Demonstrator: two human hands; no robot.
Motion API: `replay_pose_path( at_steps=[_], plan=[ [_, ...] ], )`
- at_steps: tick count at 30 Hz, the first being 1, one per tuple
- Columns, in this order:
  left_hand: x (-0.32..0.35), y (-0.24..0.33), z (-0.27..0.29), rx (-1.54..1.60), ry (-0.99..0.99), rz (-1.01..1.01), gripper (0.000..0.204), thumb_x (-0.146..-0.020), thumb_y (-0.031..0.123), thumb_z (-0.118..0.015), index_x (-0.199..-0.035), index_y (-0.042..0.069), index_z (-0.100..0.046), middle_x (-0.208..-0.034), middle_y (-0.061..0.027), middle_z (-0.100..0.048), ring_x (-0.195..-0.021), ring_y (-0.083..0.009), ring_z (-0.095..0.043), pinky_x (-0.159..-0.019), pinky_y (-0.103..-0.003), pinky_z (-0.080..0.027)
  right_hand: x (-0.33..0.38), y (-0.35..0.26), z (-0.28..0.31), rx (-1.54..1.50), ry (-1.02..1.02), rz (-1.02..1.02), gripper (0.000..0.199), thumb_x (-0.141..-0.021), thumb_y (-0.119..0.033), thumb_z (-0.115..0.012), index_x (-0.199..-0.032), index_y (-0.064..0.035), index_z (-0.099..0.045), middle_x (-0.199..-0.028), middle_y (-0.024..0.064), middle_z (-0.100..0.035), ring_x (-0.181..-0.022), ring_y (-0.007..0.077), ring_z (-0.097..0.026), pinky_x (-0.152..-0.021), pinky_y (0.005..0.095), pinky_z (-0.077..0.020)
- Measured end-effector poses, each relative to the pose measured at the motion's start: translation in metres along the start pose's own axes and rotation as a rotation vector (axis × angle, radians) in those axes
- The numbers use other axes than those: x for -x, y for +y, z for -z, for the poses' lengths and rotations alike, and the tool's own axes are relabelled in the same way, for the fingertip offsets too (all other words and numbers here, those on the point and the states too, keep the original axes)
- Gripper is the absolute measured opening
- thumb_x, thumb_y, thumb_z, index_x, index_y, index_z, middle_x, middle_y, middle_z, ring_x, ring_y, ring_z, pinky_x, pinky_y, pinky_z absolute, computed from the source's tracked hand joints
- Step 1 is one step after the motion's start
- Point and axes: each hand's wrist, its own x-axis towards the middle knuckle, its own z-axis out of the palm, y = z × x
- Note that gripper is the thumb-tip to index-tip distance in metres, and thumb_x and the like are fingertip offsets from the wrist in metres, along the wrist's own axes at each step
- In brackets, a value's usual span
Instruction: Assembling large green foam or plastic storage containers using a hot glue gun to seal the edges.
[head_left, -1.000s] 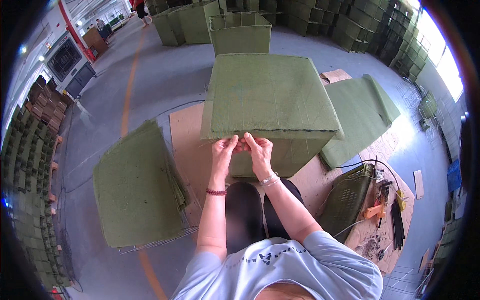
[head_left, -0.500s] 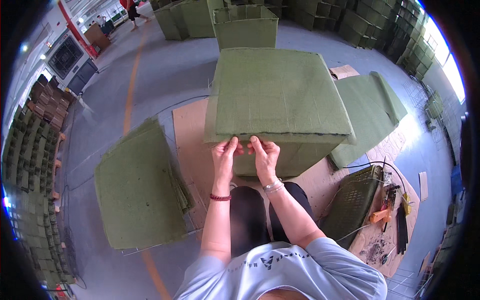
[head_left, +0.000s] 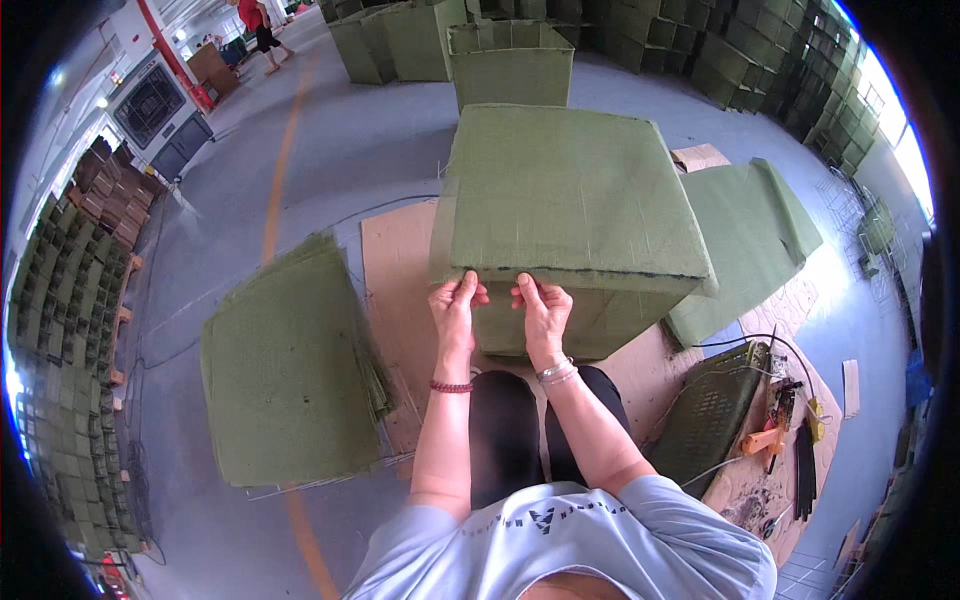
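In front of me stands a large green fabric-covered box point(head_left: 570, 190), a flat panel uppermost. A dark line runs along its near top edge. My left hand point(head_left: 456, 305) pinches that edge close to the left corner, thumb on top and fingers curled below. A short way to the right, my right hand point(head_left: 543, 312) pinches the same edge in the same manner. The fingertips under the edge are partly hidden.
Stacked green sheets point(head_left: 290, 370) lie at left; another green panel point(head_left: 740, 250) lies right of the box. Cardboard point(head_left: 395, 260) covers the floor. At lower right are a green basket point(head_left: 705, 415), an orange-handled glue gun point(head_left: 762, 441) and black strips point(head_left: 805, 470). A person point(head_left: 255, 25) walks far left.
My hands are slightly farther apart along the edge, the left one nearer the box's left corner. The whole view has shifted a little, and the distant person has moved.
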Motion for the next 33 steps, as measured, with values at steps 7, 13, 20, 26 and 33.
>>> replay_pose_path(
  at_steps=[7, 13, 20, 26, 33],
  plan=[
    [-0.002, -0.001, -0.004, -0.03, -0.032, -0.037, 0.021, -0.087, 0.02, -0.065, -0.076, 0.002, -0.065, -0.066, -0.0041, -0.062, -0.057, -0.0105, -0.057, -0.055, -0.024, -0.047, -0.003, -0.001, 0.004, 0.008, 0.007, -0.022, 0.018, -0.084, -0.015, -0.067, -0.077, 0.0017, -0.066, -0.066, 0.0038, -0.064, -0.054, 0.0075, -0.054, -0.05, 0.0217, -0.0414],
    [-0.007, -0.007, 0.007, -0.014, -0.073, -0.041, 0.022, -0.089, 0.02, -0.061, -0.076, 0.003, -0.064, -0.067, -0.0029, -0.062, -0.057, -0.0099, -0.057, -0.055, -0.025, -0.048, 0.011, 0.003, -0.019, 0.006, -0.075, -0.132, 0.017, -0.082, -0.015, -0.07, -0.079, 0.0017, -0.068, -0.07, 0.0012, -0.065, -0.057, 0.0048, -0.051, -0.051, 0.0203, -0.0379],
    [-0.006, -0.006, 0.005, -0.058, -0.102, -0.119, 0.021, -0.091, 0.019, -0.059, -0.078, 0.003, -0.064, -0.068, -0.0006, -0.061, -0.059, -0.0078, -0.055, -0.056, -0.025, -0.048, 0.011, 0.012, -0.044, -0.115, 0.006, -0.137, 0.018, -0.082, -0.012, -0.069, -0.079, 0.0053, -0.067, -0.07, 0.0032, -0.065, -0.059, 0.0074, -0.057, -0.055, 0.0217, -0.0463],
    [-0.002, -0.004, -0.005, -0.104, -0.056, -0.178, 0.022, -0.091, 0.018, -0.059, -0.076, 0.003, -0.063, -0.067, 0.0022, -0.058, -0.061, -0.0054, -0.05, -0.057, -0.022, -0.042, 0.006, 0.022, -0.043, 0.014, 0.021, -0.025, 0.017, -0.082, -0.01, -0.069, -0.079, 0.0062, -0.067, -0.068, 0.0041, -0.065, -0.06, 0.0084, -0.058, -0.055, 0.0229, -0.0484],
    [-0.004, -0.005, 0.004, -0.139, -0.054, -0.172, 0.023, -0.092, 0.018, -0.058, -0.076, 0.002, -0.063, -0.068, 0.0028, -0.057, -0.061, -0.005, -0.049, -0.057, -0.022, -0.042, 0.01, 0.018, -0.05, 0.012, 0.054, -0.105, 0.016, -0.08, -0.01, -0.07, -0.078, 0.0064, -0.067, -0.069, 0.0047, -0.065, -0.06, 0.0079, -0.058, -0.055, 0.0228, -0.0478]
  ],
)
